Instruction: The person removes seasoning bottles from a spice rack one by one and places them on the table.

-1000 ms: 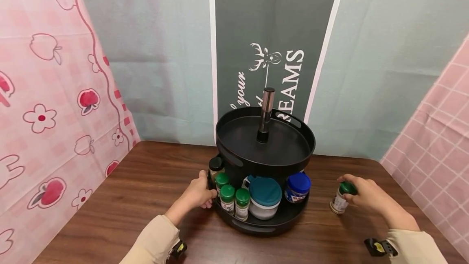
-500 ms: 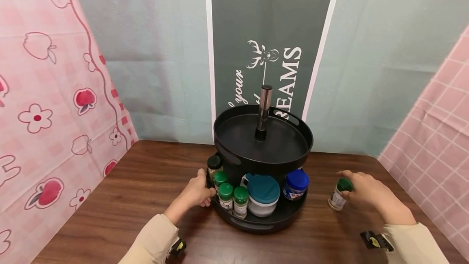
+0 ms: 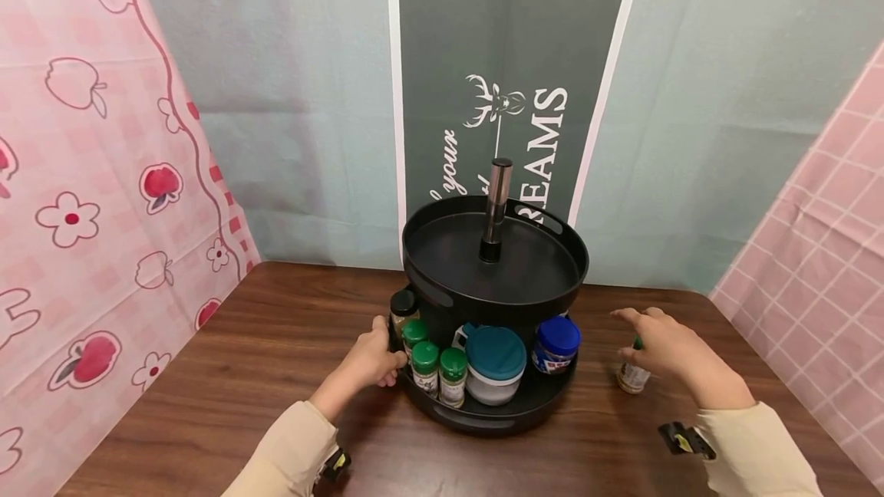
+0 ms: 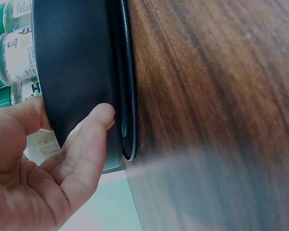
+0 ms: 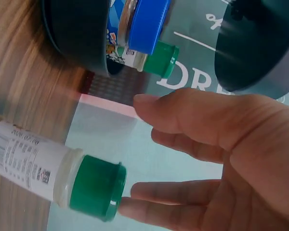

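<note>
A black two-tier turntable rack (image 3: 532, 267) stands on the wooden table. My left hand (image 3: 373, 355) holds the left side of its lower tray (image 4: 77, 57), thumb at the rim and fingers against the outer wall. Green-capped spice jars (image 3: 453, 378) stand in that tray beside a teal-lidded container (image 3: 495, 359) and a blue-lidded jar (image 3: 556, 343). To the right of the rack, another green-capped spice jar (image 5: 33, 159) stands upright on the table. My right hand (image 3: 666, 343) is beside its cap, fingers spread and nothing in the grasp; a fingertip overlaps the cap's edge in the right wrist view.
A black-capped jar (image 3: 404, 305) sits at the lower tray's left. The upper tray carries only the central metal post (image 3: 497, 202). A grey-green curtain (image 3: 311, 136) hangs behind, and pink cloths flank the table (image 3: 290, 313).
My right hand has come off the standing spice jar's cap and shifted left and slightly up, its fingers spreading. My left hand keeps its hold on the lower tray.
</note>
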Available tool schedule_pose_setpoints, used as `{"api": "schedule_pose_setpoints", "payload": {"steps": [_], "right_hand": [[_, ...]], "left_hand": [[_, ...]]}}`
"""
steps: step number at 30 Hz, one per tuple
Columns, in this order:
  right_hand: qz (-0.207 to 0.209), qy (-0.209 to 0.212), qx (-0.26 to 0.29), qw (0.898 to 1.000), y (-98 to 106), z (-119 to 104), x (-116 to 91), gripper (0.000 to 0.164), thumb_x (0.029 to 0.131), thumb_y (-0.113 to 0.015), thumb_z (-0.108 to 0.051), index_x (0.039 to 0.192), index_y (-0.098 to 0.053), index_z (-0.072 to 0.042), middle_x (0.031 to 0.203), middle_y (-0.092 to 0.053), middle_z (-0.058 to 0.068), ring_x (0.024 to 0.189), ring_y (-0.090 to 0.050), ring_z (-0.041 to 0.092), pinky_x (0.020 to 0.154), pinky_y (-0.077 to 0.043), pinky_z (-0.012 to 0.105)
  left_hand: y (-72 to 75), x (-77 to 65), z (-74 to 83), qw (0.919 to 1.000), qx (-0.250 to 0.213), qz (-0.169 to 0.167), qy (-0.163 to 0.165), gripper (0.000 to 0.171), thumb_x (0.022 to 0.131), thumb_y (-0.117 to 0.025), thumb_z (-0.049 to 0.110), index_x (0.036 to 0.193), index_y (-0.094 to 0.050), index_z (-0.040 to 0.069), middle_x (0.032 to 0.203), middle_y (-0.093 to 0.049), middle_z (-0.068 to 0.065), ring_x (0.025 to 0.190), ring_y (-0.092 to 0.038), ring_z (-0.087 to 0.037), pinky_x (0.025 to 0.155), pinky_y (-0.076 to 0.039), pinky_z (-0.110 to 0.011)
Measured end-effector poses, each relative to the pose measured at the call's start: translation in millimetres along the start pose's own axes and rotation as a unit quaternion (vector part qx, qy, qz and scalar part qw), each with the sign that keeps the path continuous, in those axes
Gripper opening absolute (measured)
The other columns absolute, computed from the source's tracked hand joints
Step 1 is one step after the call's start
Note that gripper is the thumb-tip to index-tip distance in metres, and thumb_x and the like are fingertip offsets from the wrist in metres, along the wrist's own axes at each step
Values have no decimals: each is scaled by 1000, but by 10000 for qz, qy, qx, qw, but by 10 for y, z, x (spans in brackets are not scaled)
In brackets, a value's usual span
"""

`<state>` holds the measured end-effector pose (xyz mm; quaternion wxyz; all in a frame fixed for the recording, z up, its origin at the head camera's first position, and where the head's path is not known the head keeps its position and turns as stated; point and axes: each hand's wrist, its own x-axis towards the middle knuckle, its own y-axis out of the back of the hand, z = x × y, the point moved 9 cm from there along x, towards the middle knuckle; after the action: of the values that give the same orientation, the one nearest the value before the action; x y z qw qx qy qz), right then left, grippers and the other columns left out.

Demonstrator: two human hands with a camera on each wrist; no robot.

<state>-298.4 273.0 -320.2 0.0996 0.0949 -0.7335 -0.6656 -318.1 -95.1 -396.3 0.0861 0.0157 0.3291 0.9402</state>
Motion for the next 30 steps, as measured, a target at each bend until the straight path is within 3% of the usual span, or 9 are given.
{"api": "schedule_pose_setpoints", "payload": {"steps": [11, 17, 24, 30], "right_hand": [[611, 1204, 556, 9893, 18, -315, 74, 51, 74, -71, -13, 119, -53, 1, 100, -57, 21, 87, -55, 35, 70, -48, 51], [498, 1315, 807, 9868, -2, -425, 125, 55, 74, -71, -14, 122, -50, 4, 108, -56, 25, 94, -54, 38, 73, -48, 54], [435, 1343, 824, 9866, -42, -491, 160, 57, 73, -72, -16, 121, -50, 6, 98, -57, 19, 84, -55, 29, 67, -50, 47], [389, 1498, 1054, 9823, -80, -581, 192, 56, 73, -72, -22, 120, -52, 2, 97, -57, 17, 87, -56, 32, 67, -51, 47]], "left_hand": [[2, 3, -20, 10000, 9, 22, -13, 42, 75, -61, 5, 105, -33, -4, 49, -57, -11, 41, -55, -21, 38, -49, -32], [11, 2, -15, 9999, 106, 78, 27, 48, 75, -61, 6, 111, -31, -6, 49, -56, -10, 40, -55, -20, 38, -48, -31], [10, 9, -26, 9991, 357, 168, 122, 52, 75, -62, 8, 114, -30, -6, 47, -55, -7, 38, -53, -17, 38, -46, -28], [4, 16, -31, 9986, 458, 209, 142, 58, 74, -62, 9, 119, -29, -7, 46, -54, -5, 37, -52, -15, 39, -45, -28]]}}
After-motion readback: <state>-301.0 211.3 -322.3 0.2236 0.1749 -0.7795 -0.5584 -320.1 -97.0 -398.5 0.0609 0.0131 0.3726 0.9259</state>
